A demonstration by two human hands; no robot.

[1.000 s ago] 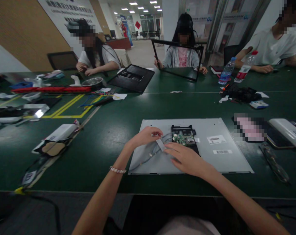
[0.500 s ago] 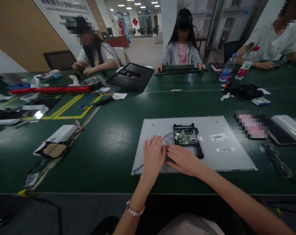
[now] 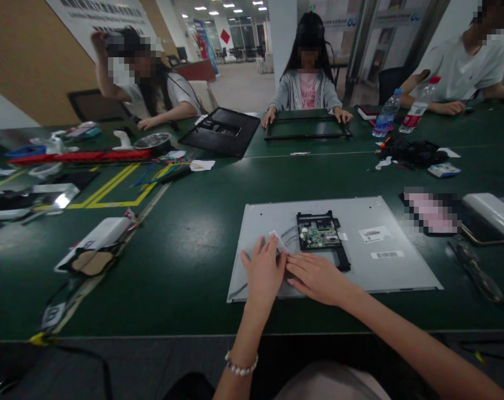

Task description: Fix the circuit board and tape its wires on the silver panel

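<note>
A grey-white flat panel (image 3: 385, 272), like the back of a display, lies on the table before me. Its middle carries a black plastic frame (image 3: 342, 259) around a green circuit board (image 3: 318, 236). Grey cables (image 3: 290, 231) run left from the board towards a small white strip (image 3: 277, 240), perhaps tape. My left hand (image 3: 265, 275) rests with fingers spread, their tips at the strip. Flat against the panel lies my right hand (image 3: 320, 276), fingers stretched out and tips meeting my left hand. The strip's lower part is hidden under my fingers.
A white battery-like pack (image 3: 101, 236) lies left, with tools and wires beyond. On the right are glasses (image 3: 477, 272), a phone (image 3: 480, 225) and a white device (image 3: 491, 214). Across the table, one person (image 3: 308, 91) touches a black frame (image 3: 308, 136); two bottles (image 3: 387, 116) stand nearby.
My left fingers have spread apart and slid slightly down, baring more of the white strip. Across the table, the black frame now lies flatter, and the person at left has raised a hand.
</note>
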